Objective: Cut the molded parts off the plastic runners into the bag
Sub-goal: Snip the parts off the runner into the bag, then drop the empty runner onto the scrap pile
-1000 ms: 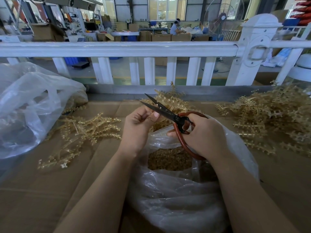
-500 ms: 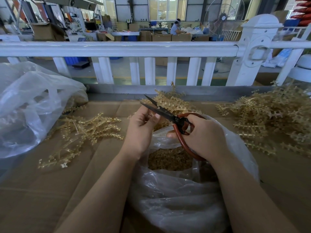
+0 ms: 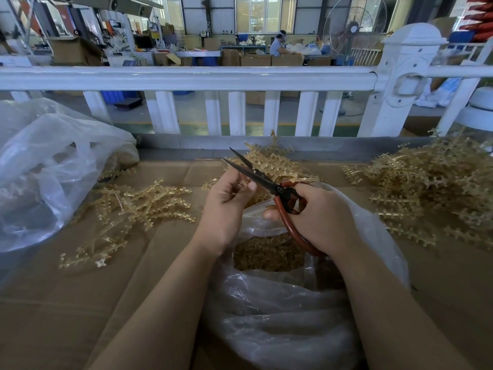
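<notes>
The right hand grips the scissors, blades apart, above the bag. The left hand pinches something too small to identify beside the blades.

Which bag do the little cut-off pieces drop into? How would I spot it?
Look below the white fence, at the cardboard tabletop. The bag sits directly under both hands, open, showing small tan pieces inside. The other clear bag lies far left.

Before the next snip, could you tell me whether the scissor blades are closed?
No, the scissors in the right hand have their two blade tips spread apart.
</notes>
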`<state>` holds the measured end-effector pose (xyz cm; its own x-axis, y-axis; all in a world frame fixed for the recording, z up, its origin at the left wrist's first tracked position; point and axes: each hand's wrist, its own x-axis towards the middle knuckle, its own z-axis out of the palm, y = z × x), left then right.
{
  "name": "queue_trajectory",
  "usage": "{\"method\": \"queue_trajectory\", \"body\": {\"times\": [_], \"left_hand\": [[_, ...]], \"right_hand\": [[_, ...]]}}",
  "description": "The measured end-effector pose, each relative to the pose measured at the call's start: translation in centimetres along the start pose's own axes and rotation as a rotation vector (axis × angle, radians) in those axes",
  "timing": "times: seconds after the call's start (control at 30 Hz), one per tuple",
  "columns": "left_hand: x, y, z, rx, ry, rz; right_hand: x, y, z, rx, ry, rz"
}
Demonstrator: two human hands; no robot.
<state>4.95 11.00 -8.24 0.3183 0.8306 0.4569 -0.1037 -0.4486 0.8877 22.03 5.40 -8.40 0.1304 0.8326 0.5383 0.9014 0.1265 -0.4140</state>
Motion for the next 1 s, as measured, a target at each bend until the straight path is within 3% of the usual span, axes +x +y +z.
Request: {"method": "queue_trajectory", "body": {"times": [0.43, 0.73, 1.0], "left_hand": [[-0.07, 0.3, 0.29, -0.06, 0.001, 0.055], [0.42, -0.11, -0.01, -0.041, 0.253, -0.125], [0.52, -0.25, 0.02, -0.142, 0.356, -0.211]], "right_hand": [[0.05, 0.25, 0.22, 0.017, 0.075, -0.056], [0.0, 0.18, 0.15, 0.082, 0.0, -0.138], [0.14, 0.44, -0.14, 0.39, -0.023, 0.104]]}}
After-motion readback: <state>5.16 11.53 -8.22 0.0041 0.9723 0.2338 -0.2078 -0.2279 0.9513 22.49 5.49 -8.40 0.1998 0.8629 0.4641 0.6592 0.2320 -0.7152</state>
